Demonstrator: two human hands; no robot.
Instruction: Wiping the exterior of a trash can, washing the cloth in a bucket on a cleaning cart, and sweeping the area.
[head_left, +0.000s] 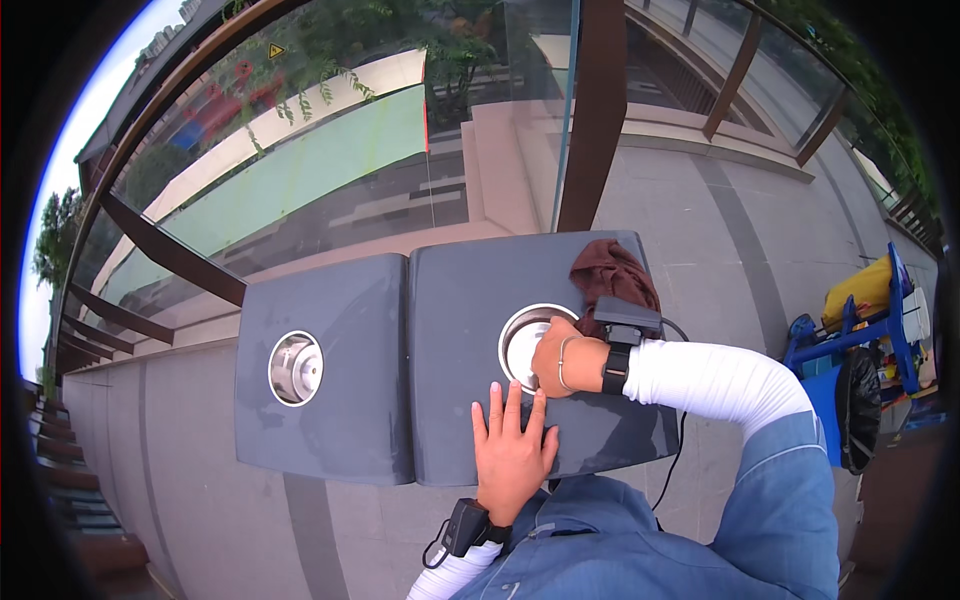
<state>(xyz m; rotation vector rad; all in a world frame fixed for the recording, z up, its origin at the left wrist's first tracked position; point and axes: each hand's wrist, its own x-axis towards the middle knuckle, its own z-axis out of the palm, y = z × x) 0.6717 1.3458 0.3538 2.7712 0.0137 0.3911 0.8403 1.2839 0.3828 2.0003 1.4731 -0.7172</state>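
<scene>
My right hand (559, 356) reaches over and into the round metal bowl (523, 349) set in the top of a dark grey bin unit (457, 315); its fingertips are hidden, so whether it holds something cannot be told. My left hand (514, 450) lies flat with spread fingers on the near part of the same top, just below the bowl. A wet-looking dark red cloth (611, 270) is crumpled at the top's far right corner, partly behind my right wrist. A second metal bowl (296, 368) sits in the left section.
A glass railing with a brown post (592, 112) stands beyond the unit. To the right is a blue cleaning cart (870, 337) with a yellow bag (859, 291) and a black bin liner (860, 409). A black cable (679, 450) hangs beside the unit's right edge. Grey paving surrounds it.
</scene>
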